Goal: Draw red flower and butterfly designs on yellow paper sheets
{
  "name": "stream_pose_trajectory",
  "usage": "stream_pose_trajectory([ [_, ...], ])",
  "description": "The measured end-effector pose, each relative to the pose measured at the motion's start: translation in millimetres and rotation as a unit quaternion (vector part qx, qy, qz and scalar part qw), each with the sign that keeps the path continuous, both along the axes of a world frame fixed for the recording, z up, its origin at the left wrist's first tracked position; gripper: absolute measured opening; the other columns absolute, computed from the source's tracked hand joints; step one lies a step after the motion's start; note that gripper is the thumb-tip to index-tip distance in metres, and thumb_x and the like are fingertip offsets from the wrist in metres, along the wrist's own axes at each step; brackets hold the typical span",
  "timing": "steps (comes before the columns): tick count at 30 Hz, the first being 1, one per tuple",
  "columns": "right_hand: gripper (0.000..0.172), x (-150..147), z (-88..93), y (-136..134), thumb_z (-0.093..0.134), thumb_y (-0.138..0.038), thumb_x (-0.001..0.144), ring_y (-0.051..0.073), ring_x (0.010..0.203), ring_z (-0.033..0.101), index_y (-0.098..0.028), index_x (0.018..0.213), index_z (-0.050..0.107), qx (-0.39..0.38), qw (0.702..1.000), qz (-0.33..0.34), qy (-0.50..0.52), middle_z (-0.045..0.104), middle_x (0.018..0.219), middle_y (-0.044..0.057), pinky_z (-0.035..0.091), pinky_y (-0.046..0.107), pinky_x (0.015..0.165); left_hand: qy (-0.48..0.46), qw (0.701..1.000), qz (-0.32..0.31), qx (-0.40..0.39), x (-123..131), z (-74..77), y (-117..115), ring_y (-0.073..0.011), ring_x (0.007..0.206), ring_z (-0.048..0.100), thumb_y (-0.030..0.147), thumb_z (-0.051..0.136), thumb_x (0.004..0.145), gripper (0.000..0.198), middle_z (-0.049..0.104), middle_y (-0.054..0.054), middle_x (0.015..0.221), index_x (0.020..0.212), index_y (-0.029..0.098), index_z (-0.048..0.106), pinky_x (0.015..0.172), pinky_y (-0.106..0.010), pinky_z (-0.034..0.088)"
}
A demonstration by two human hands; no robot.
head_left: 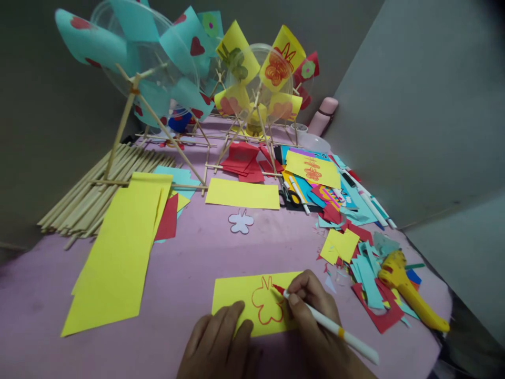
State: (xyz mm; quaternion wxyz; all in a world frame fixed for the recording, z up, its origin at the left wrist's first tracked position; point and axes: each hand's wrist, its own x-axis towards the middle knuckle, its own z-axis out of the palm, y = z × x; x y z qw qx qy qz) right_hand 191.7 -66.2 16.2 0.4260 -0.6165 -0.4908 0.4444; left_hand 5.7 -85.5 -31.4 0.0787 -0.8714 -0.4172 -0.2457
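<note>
A yellow paper strip lies near the table's front edge, with a red butterfly outline drawn on it. My left hand rests on its lower left part, fingers spread and holding nothing. In my right hand is a white marker, gripped near its red tip, which points at the outline's upper right by the antennae. Further back lies a small white butterfly cutout, and behind it another yellow strip.
Wooden sticks and yellow sheets are at left. Paper wheel models stand at the back. Scissors, markers, paper scraps and a yellow glue gun lie on the right; a pink bottle is behind.
</note>
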Motion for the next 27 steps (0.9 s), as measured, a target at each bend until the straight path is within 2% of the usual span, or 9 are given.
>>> stream_pose_trajectory([
  [3, 0.012, -5, 0.4, 1, 0.045, -0.029, 0.079, 0.011, 0.044, 0.028, -0.024, 0.069, 0.040, 0.004, 0.999, 0.027, -0.023, 0.031, 0.050, -0.010, 0.019, 0.024, 0.045, 0.007, 1.000, -0.007, 0.012, -2, -1.8, 6, -0.0217, 0.103, 0.060, 0.029, 0.046, 0.092, 0.020, 0.065, -0.009, 0.116, 0.105, 0.018, 0.057, 0.087, -0.038, 0.041],
  [8, 0.014, -7, -6.9, 2, 0.041, -0.030, 0.081, 0.011, 0.044, 0.027, -0.024, 0.069, 0.037, 0.057, 0.994, 0.073, -0.065, 0.029, 0.052, -0.009, 0.020, 0.025, 0.045, 0.002, 1.000, -0.011, 0.022, -1, -0.6, 12, -0.0198, 0.100, 0.061, 0.028, 0.037, 0.096, 0.028, 0.067, -0.008, 0.109, 0.113, 0.013, 0.054, 0.085, -0.036, 0.043],
  [14, 0.012, -4, -20.4, 4, 0.041, -0.029, 0.081, 0.012, 0.043, 0.038, -0.024, 0.070, 0.041, 0.050, 0.987, 0.054, -0.145, 0.040, 0.052, -0.007, 0.028, 0.024, 0.045, 0.022, 1.000, -0.012, 0.017, -1, 1.2, 16, -0.0180, 0.093, 0.063, 0.028, 0.034, 0.096, 0.031, 0.069, -0.006, 0.105, 0.113, 0.012, 0.054, 0.080, -0.033, 0.044],
  [19, 0.015, -3, -21.2, 6, 0.038, -0.031, 0.083, 0.014, 0.045, 0.044, -0.023, 0.071, 0.043, 0.036, 0.983, 0.036, -0.178, 0.047, 0.053, -0.004, 0.032, 0.024, 0.045, 0.026, 1.000, -0.004, 0.010, 1, -0.3, 17, -0.0187, 0.091, 0.063, 0.031, 0.033, 0.096, 0.035, 0.069, -0.007, 0.105, 0.115, 0.011, 0.053, 0.079, -0.034, 0.043],
  [27, 0.015, -6, -18.3, 11, 0.038, -0.033, 0.082, 0.014, 0.043, 0.042, -0.024, 0.071, 0.042, -0.001, 0.985, 0.047, -0.167, 0.042, 0.050, -0.005, 0.030, 0.023, 0.043, 0.037, 0.999, 0.004, -0.010, 1, -2.8, 14, -0.0181, 0.092, 0.062, 0.031, 0.035, 0.095, 0.035, 0.068, -0.005, 0.107, 0.118, 0.013, 0.052, 0.080, -0.034, 0.043],
])
